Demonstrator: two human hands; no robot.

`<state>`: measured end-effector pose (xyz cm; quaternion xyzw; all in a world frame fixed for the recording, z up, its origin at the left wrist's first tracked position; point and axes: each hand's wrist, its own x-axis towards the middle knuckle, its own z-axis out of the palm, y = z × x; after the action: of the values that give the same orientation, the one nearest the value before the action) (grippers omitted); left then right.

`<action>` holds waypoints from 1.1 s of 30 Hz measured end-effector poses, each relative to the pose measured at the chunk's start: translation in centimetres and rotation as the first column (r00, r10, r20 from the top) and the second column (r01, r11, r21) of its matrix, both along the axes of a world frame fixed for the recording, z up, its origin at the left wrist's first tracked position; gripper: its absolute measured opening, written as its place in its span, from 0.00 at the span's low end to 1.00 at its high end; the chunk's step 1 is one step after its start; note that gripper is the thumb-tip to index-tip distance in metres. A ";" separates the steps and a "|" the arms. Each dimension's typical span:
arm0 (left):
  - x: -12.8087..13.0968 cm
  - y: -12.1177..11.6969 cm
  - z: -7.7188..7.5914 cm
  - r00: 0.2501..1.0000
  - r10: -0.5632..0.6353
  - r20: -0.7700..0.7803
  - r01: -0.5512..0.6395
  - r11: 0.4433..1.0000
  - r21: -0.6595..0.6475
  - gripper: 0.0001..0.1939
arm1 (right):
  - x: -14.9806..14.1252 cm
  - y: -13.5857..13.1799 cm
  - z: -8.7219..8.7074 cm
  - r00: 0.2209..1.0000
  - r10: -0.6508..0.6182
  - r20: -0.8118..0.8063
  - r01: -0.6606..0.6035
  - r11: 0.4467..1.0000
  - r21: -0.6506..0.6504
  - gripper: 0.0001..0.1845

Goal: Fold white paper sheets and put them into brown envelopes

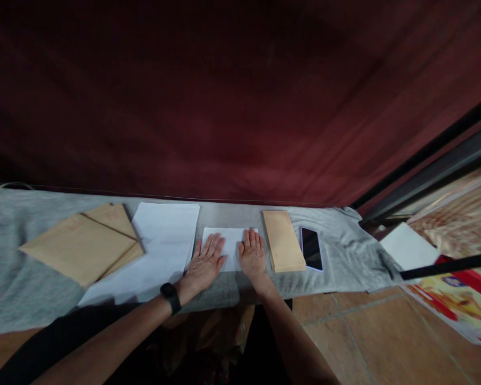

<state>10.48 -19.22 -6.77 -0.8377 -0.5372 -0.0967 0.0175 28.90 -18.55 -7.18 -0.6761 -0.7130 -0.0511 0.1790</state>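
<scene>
A small white piece of paper, seemingly folded, lies flat on the grey cloth. My left hand rests palm down on its left part, fingers stretched out. Over its right part my right hand lies flat as well, fingers extended and close together. Just left of my left hand are large white sheets, partly under brown envelopes. To the right of my right hand sits a stack of narrow brown envelopes.
A phone with a dark screen lies right of the narrow envelopes. Grey cloth covers the long, narrow surface. Dark red fabric rises behind it. A red and yellow box and dark bars are at the right.
</scene>
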 end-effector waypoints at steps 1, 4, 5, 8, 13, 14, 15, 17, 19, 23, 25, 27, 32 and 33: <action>0.1 -0.2 -0.1 1.000 -0.009 -0.015 0.009 1.000 -0.015 0.30 | -0.2 0.1 0.1 1.000 -0.012 0.000 0.012 1.000 -0.004 0.28; 0.9 -0.9 -0.4 0.998 -0.038 -0.041 0.036 0.998 -0.042 0.30 | -1.0 0.3 0.6 1.000 -0.010 -0.010 0.010 1.000 -0.029 0.27; 1.1 -1.1 -0.6 0.998 -0.055 -0.041 0.054 0.998 -0.040 0.30 | -1.3 0.4 0.7 1.000 0.011 -0.014 -0.012 0.999 -0.042 0.27; 1.3 -1.2 -0.5 0.995 -0.102 -0.016 0.101 0.995 -0.003 0.30 | -2.0 0.4 0.7 0.996 0.083 -0.018 -0.085 0.993 -0.078 0.27; -0.4 0.1 0.2 0.990 -0.144 0.006 0.144 0.990 0.012 0.29 | -2.0 0.1 0.0 0.996 0.091 0.008 -0.090 0.993 -0.073 0.27; -0.7 0.3 0.2 0.990 -0.144 0.006 0.144 0.990 0.012 0.30 | -1.9 0.1 -0.1 0.996 0.090 0.012 -0.089 0.994 -0.065 0.27; -0.9 0.4 0.2 0.990 -0.142 0.008 0.142 0.990 0.015 0.29 | -1.7 0.0 -0.1 0.996 0.087 0.016 -0.086 0.995 -0.057 0.27; -1.0 0.6 0.1 0.990 -0.137 0.020 0.136 0.990 0.027 0.29 | -1.4 -0.1 -0.2 0.997 0.072 0.026 -0.071 0.997 -0.041 0.27; -1.0 0.6 0.0 0.990 -0.140 0.036 0.139 0.990 0.033 0.30 | -1.0 -0.3 -0.3 0.998 0.051 0.037 -0.050 0.998 -0.028 0.28; -0.9 0.5 -0.1 0.986 -0.151 0.069 0.150 0.989 0.021 0.34 | 0.1 -0.7 -0.4 0.999 0.024 0.036 -0.024 1.000 -0.009 0.29; -1.0 0.5 0.0 0.985 -0.157 0.072 0.156 0.988 0.017 0.35 | 0.6 -1.1 -0.6 0.999 0.025 0.033 -0.025 1.000 0.002 0.30; -1.0 0.3 0.2 0.985 -0.156 0.067 0.156 0.988 0.012 0.35 | 1.0 -1.4 -0.8 0.999 0.021 0.035 -0.021 1.000 0.003 0.30; -0.7 0.0 0.8 0.989 -0.140 0.038 0.140 0.990 -0.005 0.35 | 1.4 -1.5 -0.5 0.999 -0.008 0.031 0.009 1.000 -0.021 0.31; -0.6 0.0 0.9 0.990 -0.136 0.035 0.137 0.991 -0.005 0.35 | 1.2 -1.3 -0.4 1.000 -0.004 0.025 0.004 1.000 -0.021 0.31</action>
<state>9.89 -19.23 -5.89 -0.8708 -0.4792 -0.1101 -0.0014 30.15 -19.88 -7.55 -0.6786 -0.7142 -0.0525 0.1630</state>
